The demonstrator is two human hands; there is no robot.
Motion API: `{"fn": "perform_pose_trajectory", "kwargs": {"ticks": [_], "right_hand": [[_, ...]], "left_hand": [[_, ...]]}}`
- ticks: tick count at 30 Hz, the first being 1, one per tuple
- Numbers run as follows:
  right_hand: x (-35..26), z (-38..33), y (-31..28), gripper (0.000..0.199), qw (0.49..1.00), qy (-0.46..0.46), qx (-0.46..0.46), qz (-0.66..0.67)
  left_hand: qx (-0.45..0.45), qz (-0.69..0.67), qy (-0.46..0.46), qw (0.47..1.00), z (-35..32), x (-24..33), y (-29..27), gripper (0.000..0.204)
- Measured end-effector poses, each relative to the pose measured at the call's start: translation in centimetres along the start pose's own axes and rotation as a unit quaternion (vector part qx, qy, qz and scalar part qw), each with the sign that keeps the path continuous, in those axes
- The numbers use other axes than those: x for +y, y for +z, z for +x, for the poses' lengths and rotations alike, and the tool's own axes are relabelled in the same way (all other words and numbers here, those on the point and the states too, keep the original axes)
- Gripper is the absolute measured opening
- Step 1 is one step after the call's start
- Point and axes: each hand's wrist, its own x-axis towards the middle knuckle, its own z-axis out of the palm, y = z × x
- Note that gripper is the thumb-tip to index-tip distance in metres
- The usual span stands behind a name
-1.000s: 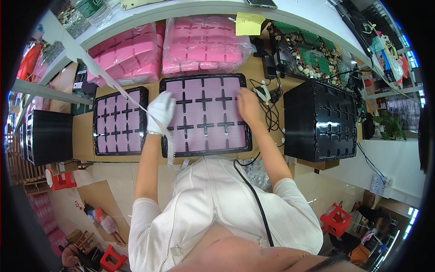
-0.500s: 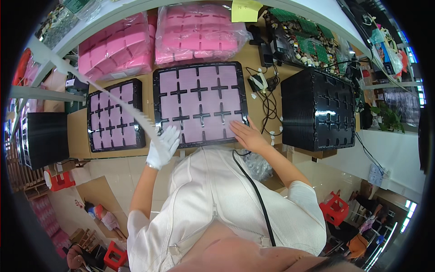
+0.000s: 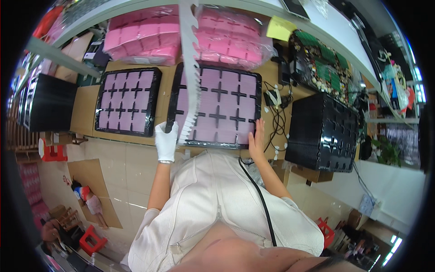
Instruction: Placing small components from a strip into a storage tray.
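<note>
A black plastic tray (image 3: 258,93) lies in front of me, with a pink sheet (image 3: 228,106) showing between its black cross-shaped dividers. At its near left corner is my white-gloved left hand (image 3: 166,141), thumb and fingers apart around the edge. My bare right hand (image 3: 257,139) rests along the near right side, its fingers stretched out. A long white strip with a toothed edge (image 3: 190,81) crosses over the tray. The strip's lower end comes down beside my left glove; whether the hand touches it I cannot tell.
A second pink-filled black tray (image 3: 155,97) lies to the left. Pink pieces in clear bags (image 3: 142,34) stand behind. On the right are black cables (image 3: 275,118), a stack of black trays (image 3: 317,131) and a bin of green circuit boards (image 3: 324,54).
My right hand has moved from the pink sheet to the tray's right side. My left hand has shifted to the corner. The white strip has swung from slanting to nearly upright; the view has shifted.
</note>
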Motion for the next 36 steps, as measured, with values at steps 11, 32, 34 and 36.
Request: {"fn": "perform_pose_trajectory", "kwargs": {"ticks": [11, 32, 34, 36], "right_hand": [[-0.4, 2.0, -2.3, 0.044, 0.982, 0.077, 0.042, 0.167], [-4.1, 2.6, -0.6, 0.045, 0.996, -0.024, -0.052, 0.073], [-4.4, 2.7, -0.7, 0.045, 0.996, -0.026, -0.047, 0.073], [-4.6, 2.8, -0.7, 0.045, 0.996, -0.041, -0.05, 0.068]], "left_hand": [[0.185, -0.052, 0.11, 0.975, 14.7, -7.8, -20.7, 0.041], [0.043, 0.504, 0.213, 0.836, 12.9, -6.5, -2.9, 0.061], [0.048, 0.51, 0.21, 0.833, 13.3, -6.9, -2.9, 0.06], [0.065, 0.507, 0.218, 0.831, 13.3, -7.2, -3.1, 0.055]]}}
